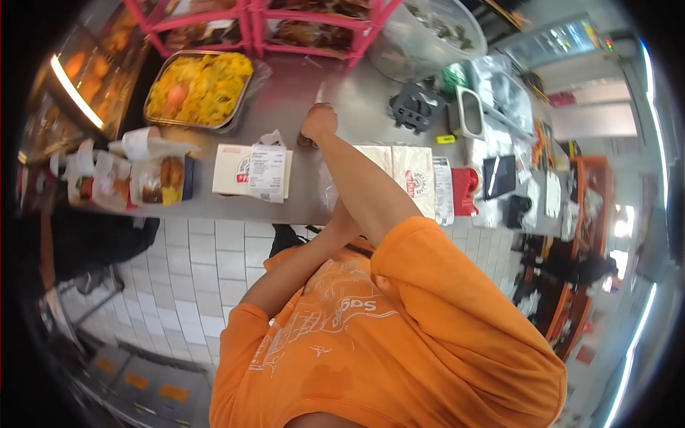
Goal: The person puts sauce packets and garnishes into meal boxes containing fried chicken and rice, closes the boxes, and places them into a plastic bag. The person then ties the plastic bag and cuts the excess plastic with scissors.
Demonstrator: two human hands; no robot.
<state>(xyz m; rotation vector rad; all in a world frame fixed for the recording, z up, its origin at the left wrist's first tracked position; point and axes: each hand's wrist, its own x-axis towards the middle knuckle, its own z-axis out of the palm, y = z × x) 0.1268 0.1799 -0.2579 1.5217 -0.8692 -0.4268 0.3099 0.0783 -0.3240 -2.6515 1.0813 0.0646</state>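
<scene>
My right hand [319, 123] reaches over the metal counter [285, 107], its fingers curled closed. Something small and brownish shows just under it, too unclear to name. The right forearm crosses over my left hand [347, 220], which is near the counter's front edge; its fingers are hidden. To the left of the right hand sits a white printed carton [232, 170] with a receipt [267, 173] lying on it. Under and beside the right forearm are more pale printed cartons [414, 171]. Clear plastic [327, 187] shows between the cartons.
A metal tray of yellow food [214, 82] stands at the back left, near pink racks [250, 28]. Packed food bags [160, 178] line the left. A clear tub [428, 43], a black holder [416, 108], a metal container [469, 110] and a red device [465, 191] are rightward.
</scene>
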